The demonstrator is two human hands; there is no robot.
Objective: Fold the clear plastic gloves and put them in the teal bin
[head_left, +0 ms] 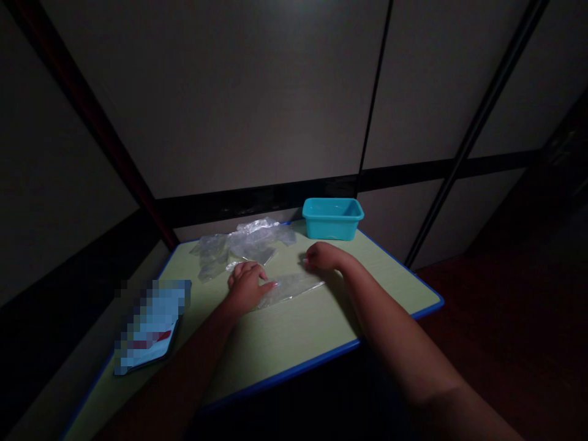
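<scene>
A clear plastic bag (294, 290) lies flat on the table in front of me. My left hand (247, 285) rests over its left end, palm down, with the thumb stretched out across the plastic and the fingers slightly bent. Just beyond the bag's far right side is my right hand (322, 256). Its fingers are curled and pressed together; a small pale bit shows at their tips, too small to name. More crumpled clear plastic bags (250, 242) lie behind my left hand, spread toward the back left of the table.
The pale green table (285, 349) has a blue edge. A turquoise plastic basket (333, 228) stands at the back right. On the left lies a flat blue item (154, 331), partly blurred out. Large cabinet panels (257, 104) rise directly behind the table.
</scene>
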